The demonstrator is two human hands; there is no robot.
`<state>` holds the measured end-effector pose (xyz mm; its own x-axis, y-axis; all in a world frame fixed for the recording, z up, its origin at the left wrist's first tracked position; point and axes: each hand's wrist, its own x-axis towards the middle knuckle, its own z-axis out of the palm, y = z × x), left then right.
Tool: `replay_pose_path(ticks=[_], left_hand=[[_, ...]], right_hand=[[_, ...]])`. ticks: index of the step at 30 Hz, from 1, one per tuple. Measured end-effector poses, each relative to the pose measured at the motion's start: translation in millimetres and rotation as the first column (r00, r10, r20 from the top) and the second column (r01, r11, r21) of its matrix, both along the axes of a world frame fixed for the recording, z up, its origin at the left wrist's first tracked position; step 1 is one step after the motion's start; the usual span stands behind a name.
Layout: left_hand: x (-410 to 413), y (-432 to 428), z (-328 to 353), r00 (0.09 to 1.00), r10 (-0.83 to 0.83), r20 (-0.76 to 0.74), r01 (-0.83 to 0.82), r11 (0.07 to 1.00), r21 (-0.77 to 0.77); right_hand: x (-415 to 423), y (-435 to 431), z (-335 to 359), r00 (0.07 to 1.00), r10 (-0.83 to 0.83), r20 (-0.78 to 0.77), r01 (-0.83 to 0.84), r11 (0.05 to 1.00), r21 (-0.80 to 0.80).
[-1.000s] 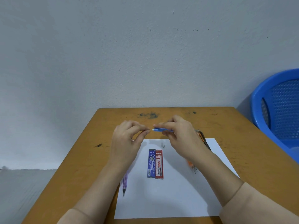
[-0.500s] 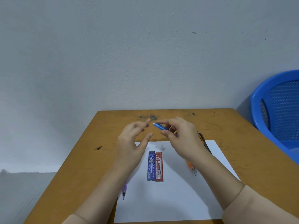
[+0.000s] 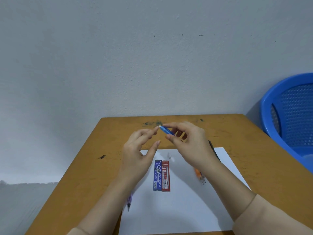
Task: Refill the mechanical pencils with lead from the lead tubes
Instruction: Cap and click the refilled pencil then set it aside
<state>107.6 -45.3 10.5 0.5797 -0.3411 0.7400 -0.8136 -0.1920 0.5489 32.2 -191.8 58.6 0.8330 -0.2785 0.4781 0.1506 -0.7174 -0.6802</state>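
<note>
Though touching, Alpha tube [image 3: 157,175], Faster tube [image 3: 165,176] (2B)

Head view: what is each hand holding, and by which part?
Right hand pinches the blue pencil by its barrel, white end free. Left hand holds nothing.

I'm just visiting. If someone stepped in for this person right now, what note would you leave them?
Right hand: holds the blue pencil above the table, white end toward the left hand.
Left hand: open, fingertips by that white end; contact unclear.
Blue lead tube and red lead tube: side by side on the white paper, untouched.
Purple pencil lies beneath the left forearm, orange pencil beneath the right wrist.
Done: one pencil picked up.
Left: open it, load lead, close it, then do the others.
</note>
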Motion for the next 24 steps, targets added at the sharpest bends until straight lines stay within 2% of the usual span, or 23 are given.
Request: replay_pose_path(ticks=[2,5,8,13,19,21,24], left_hand=[[-0.8,-0.3,0.4,1.0,0.001,-0.001,-0.001,1.0,0.0],[-3.2,-0.5,1.2,1.0,0.002,-0.019,-0.002,1.0,0.003],[-6.8,-0.2,2.7,0.999,-0.01,-0.053,0.009,1.0,-0.006],[-10.9,-1.5,3.8,0.995,-0.034,-0.092,0.028,0.998,-0.064],[-8.2,-1.7,2.7,1.0,0.012,0.002,-0.012,0.995,-0.1],[-7.2,-1.2,2.1,0.999,0.04,0.024,-0.037,0.993,-0.116],[-3.3,-0.2,-0.1,0.997,0.081,0.02,-0.078,0.988,-0.133]], right_hand=[[-0.9,-0.5,2.7,0.995,-0.005,0.096,-0.002,0.997,0.074],[-1.9,-0.1,7.2,0.98,0.012,0.2,-0.069,0.958,0.279],[-2.5,1.5,10.8,0.974,0.045,0.221,-0.143,0.882,0.449],[0.0,3.4,9.9,0.969,0.096,0.228,-0.223,0.74,0.635],[1.7,3.0,6.1,0.966,0.141,0.217,-0.257,0.593,0.763],[1.7,2.6,5.9,0.964,0.164,0.209,-0.266,0.581,0.769],[2.3,0.1,4.8,0.969,0.179,0.169,-0.244,0.616,0.749]])
